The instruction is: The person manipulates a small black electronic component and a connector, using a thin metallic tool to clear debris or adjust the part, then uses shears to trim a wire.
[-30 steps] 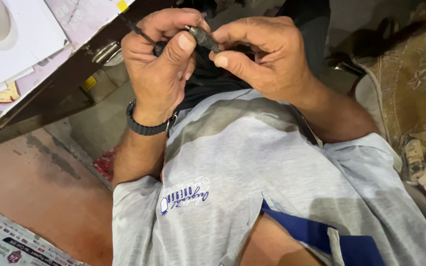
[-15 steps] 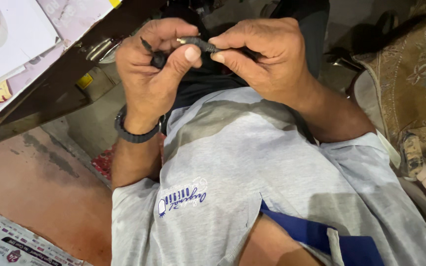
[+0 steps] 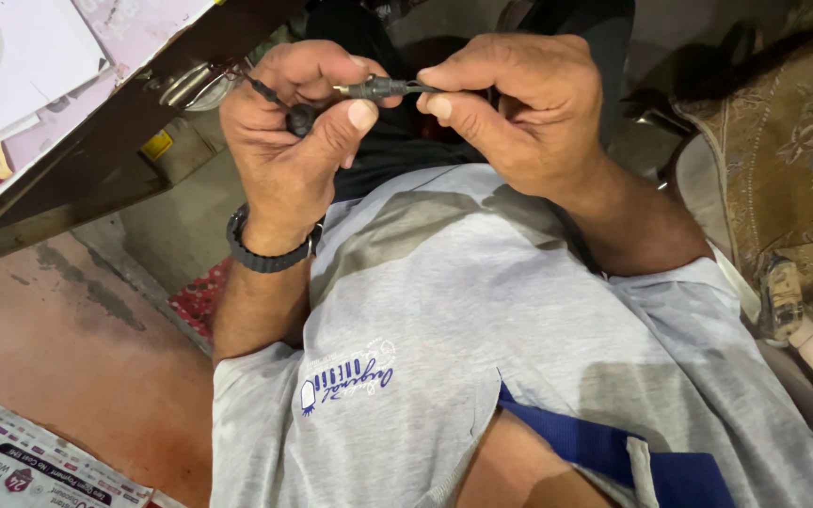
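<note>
We have both hands up in front of the chest, working one small part. The left hand is curled, thumb pressed over the fingers, gripping a thin black cable that runs up and left out of the fist toward the edge of the dark table. The right hand pinches the other end of a small dark plug between thumb and forefinger, other fingers folded in. The plug sits level between the two hands, its pale metal tip pointing toward the left thumb. We cannot tell if the tip is touching the thumb or just clear of it.

Progress, as we read it: the plug is in hand and held steady at both ends, so pickup is done. It is not pushed into any socket, and no socket shows. We see no tool in either hand. Whether the plug is being checked, cleaned or straightened, we cannot tell; the piece is too small and dark.

Around it: a black wristband on the left wrist, grey shirt below, white cardboard on the table top left, a patterned cloth at right, a printed paper bottom left on the reddish floor.
</note>
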